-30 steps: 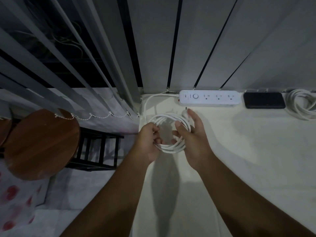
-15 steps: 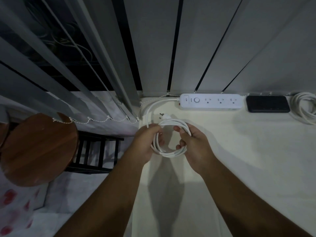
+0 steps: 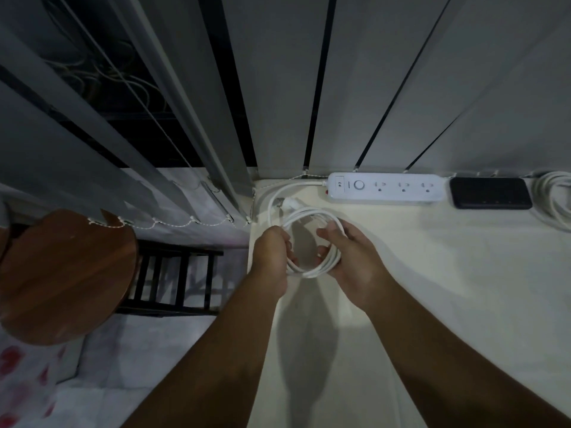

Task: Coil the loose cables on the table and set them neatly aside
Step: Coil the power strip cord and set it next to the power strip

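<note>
A white power cable (image 3: 312, 215) is wound into a round coil of several loops just above the cream table (image 3: 432, 288), near its far left corner. My left hand (image 3: 272, 257) grips the coil's left side. My right hand (image 3: 352, 261) holds the right side with fingers curled around the loops. The cable's plug (image 3: 289, 201) sticks out at the coil's upper left. The cable runs on to a white power strip (image 3: 383, 188) by the blinds.
A black flat device (image 3: 491, 193) lies right of the power strip. Another white coiled cable (image 3: 556, 199) sits at the far right edge. Vertical blinds (image 3: 355, 88) hang behind the table. Left of the table stand a round wooden stool (image 3: 61, 276) and a black slatted rack (image 3: 176, 273).
The plug end has swung from the coil's right side over to its upper left. Both hands have kept hold of the coil and turned it flatter over the table.
</note>
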A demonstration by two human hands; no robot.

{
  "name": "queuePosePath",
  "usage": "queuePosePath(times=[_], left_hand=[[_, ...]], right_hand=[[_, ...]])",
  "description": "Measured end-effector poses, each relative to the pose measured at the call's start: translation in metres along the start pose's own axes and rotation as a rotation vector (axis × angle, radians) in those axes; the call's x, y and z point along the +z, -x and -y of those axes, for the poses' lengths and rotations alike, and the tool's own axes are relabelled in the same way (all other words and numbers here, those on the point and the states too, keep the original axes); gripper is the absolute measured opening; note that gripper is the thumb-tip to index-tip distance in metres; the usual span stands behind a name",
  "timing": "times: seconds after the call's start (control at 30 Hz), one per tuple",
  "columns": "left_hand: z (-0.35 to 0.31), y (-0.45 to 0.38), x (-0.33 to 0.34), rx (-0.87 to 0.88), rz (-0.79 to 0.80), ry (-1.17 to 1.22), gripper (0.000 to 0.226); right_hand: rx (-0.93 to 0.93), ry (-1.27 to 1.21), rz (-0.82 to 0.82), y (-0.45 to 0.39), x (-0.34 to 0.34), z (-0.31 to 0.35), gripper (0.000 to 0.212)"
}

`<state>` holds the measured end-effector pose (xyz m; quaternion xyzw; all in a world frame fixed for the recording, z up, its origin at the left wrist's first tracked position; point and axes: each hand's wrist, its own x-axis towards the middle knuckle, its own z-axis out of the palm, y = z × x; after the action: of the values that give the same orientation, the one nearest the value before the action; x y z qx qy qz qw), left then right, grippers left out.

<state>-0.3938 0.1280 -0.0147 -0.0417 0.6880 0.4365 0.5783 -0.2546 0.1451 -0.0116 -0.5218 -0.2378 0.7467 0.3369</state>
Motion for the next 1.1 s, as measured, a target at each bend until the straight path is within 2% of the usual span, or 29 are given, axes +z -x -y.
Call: queuePosePath(times=[0.17,0.37,0.43,0.5,0.6,0.73,0.8,0.93,1.0,1.1], left_hand=[[0.003,0.0,0.003,0.034,0.052,-0.167,0.013],[-0.002,-0.001,0.01,0.168,0.034,-0.585,0.044],[-0.006,-0.004,0.006,0.274,-0.008,-0.619,0.062],[-0.007,-0.007,0.0,0.456,-0.058,-0.692,0.081],[-0.002,-0.009,-0.004,0.696,-0.008,-0.923,0.074],[0.007,-0.008,-0.006,0.784,0.048,-0.805,0.061],[0.011,-0.007,-0.007,0.838,-0.012,-0.77,0.057],[0.015,-0.009,-0.005,0.825,-0.15,-0.732,0.049],[0.015,-0.009,-0.005,0.819,-0.179,-0.708,0.047],[0.021,-0.007,-0.009,0.935,-0.201,-0.8,0.049]], right_hand=[[-0.111,0.139,-0.181,-0.014,0.004,-0.001,0.022],[-0.143,0.22,-0.27,-0.036,0.006,0.009,0.025],[-0.161,0.335,-0.273,-0.042,0.006,0.013,0.025],[-0.222,0.444,-0.247,-0.045,0.007,0.015,0.023],[-0.337,0.629,-0.243,-0.045,0.007,0.02,0.022],[-0.449,0.919,-0.276,-0.046,0.006,0.016,0.034],[-0.466,0.921,-0.299,-0.042,0.007,0.01,0.037],[-0.513,0.711,-0.325,-0.034,0.009,-0.002,0.037],[-0.594,0.795,-0.37,-0.032,0.006,-0.008,0.033],[-0.695,0.99,-0.41,-0.031,0.0,-0.019,0.035]])
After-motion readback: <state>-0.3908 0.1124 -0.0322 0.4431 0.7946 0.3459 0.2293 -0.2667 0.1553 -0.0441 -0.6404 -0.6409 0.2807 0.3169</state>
